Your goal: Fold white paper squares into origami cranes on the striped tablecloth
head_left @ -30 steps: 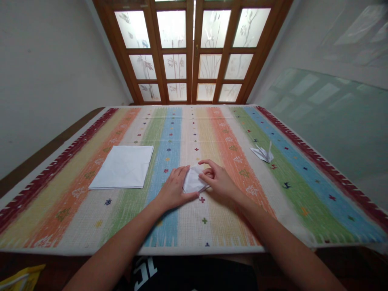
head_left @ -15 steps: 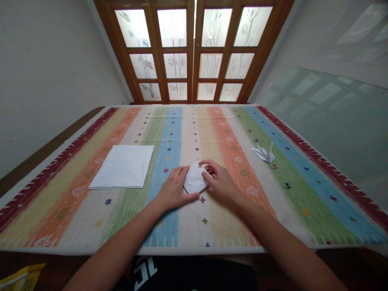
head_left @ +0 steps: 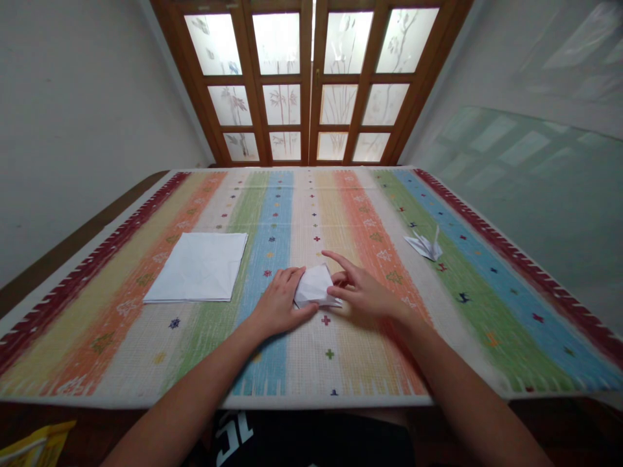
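Note:
A small folded piece of white paper (head_left: 314,287) lies on the striped tablecloth (head_left: 370,363) in front of me. My left hand (head_left: 277,305) rests flat on the cloth and presses the paper's left edge with fingers and thumb. My right hand (head_left: 363,290) holds the paper's right side between thumb and bent fingers, with the index finger stretched out above it. The paper's right flap is lifted a little off the cloth.
A stack of white square sheets (head_left: 199,267) lies to the left on the cloth. A finished white paper crane (head_left: 425,245) stands at the right on the green stripe. Wooden glass-paned doors (head_left: 311,84) close the far end. A yellow bag (head_left: 34,444) shows at bottom left.
My right hand has shifted slightly right and stretched out its index finger. The paper's right part has been turned and raised. My left hand has stayed in place.

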The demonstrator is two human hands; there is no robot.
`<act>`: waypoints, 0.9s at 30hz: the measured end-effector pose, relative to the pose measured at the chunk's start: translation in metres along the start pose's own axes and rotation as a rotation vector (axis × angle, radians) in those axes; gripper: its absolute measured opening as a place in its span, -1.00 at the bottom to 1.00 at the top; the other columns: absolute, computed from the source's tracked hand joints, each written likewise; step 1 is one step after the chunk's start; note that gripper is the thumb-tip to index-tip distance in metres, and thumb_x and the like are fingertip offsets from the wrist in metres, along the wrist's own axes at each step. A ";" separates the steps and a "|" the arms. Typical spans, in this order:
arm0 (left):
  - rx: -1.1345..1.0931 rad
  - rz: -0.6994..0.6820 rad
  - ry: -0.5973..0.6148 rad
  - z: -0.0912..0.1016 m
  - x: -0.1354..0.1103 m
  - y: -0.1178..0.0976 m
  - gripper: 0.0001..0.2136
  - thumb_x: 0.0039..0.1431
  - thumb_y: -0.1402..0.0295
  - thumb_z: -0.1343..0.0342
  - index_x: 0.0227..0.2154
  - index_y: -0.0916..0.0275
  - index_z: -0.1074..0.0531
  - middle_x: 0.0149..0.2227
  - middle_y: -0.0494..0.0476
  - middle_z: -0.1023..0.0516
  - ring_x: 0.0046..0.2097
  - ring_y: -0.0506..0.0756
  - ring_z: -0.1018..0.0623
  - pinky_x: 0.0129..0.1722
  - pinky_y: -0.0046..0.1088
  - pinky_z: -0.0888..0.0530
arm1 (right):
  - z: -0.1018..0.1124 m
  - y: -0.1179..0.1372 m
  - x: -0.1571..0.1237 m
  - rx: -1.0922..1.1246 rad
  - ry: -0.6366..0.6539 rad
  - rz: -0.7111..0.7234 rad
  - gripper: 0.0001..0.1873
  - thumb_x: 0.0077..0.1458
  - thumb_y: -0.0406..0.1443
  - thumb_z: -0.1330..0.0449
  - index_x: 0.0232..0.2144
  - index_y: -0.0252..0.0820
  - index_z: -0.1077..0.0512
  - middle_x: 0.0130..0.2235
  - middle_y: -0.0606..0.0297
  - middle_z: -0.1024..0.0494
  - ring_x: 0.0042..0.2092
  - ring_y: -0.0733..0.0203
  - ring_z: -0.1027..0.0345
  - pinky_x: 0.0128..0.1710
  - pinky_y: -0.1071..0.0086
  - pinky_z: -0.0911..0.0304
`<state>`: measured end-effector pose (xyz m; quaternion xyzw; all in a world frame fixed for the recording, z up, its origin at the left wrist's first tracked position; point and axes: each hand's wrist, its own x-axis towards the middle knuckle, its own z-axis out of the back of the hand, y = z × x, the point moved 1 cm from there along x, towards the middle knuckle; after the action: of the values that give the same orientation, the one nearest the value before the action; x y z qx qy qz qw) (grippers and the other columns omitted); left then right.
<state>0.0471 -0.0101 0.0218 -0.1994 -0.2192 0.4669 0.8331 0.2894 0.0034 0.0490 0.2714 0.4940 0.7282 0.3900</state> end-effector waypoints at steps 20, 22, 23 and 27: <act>-0.035 -0.011 -0.012 0.003 0.000 0.000 -0.47 0.39 0.09 -0.16 0.28 0.28 -0.35 0.23 0.37 -0.51 0.26 0.36 -0.45 0.34 0.07 -0.36 | -0.023 -0.014 0.005 -0.304 -0.009 0.073 -0.79 0.01 -0.54 -0.18 -0.34 -0.17 -0.44 -0.29 0.30 -0.57 -0.28 0.20 -0.38 -0.24 0.38 -0.23; -0.040 -0.010 -0.019 0.003 0.001 0.001 -0.48 0.38 0.10 -0.18 0.27 0.27 -0.36 0.22 0.37 -0.51 0.25 0.35 -0.46 0.33 0.05 -0.37 | -0.028 -0.011 0.003 -0.336 -0.007 0.065 -0.79 0.01 -0.56 -0.15 -0.38 -0.18 -0.43 -0.34 0.31 -0.54 -0.32 0.23 -0.34 -0.28 0.39 -0.21; -0.042 -0.008 -0.022 0.003 0.001 0.001 -0.48 0.38 0.11 -0.19 0.27 0.27 -0.37 0.21 0.37 -0.51 0.25 0.35 -0.46 0.32 0.05 -0.38 | -0.030 -0.009 0.003 -0.335 0.008 0.056 -0.80 0.00 -0.56 -0.16 -0.41 -0.19 -0.42 -0.37 0.32 -0.51 -0.35 0.25 -0.32 -0.30 0.40 -0.20; -0.057 0.001 -0.037 0.002 0.002 0.005 -0.51 0.38 0.11 -0.20 0.25 0.25 -0.39 0.18 0.36 -0.52 0.23 0.34 -0.48 0.29 0.04 -0.41 | -0.039 0.002 0.003 -0.187 0.129 0.032 -0.84 0.01 -0.40 -0.40 -0.33 -0.20 -0.49 -0.38 0.38 -0.50 -0.38 0.28 -0.29 -0.34 0.42 -0.21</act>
<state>0.0436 -0.0063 0.0210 -0.2146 -0.2477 0.4646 0.8226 0.2574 -0.0144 0.0364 0.1945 0.4437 0.7929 0.3696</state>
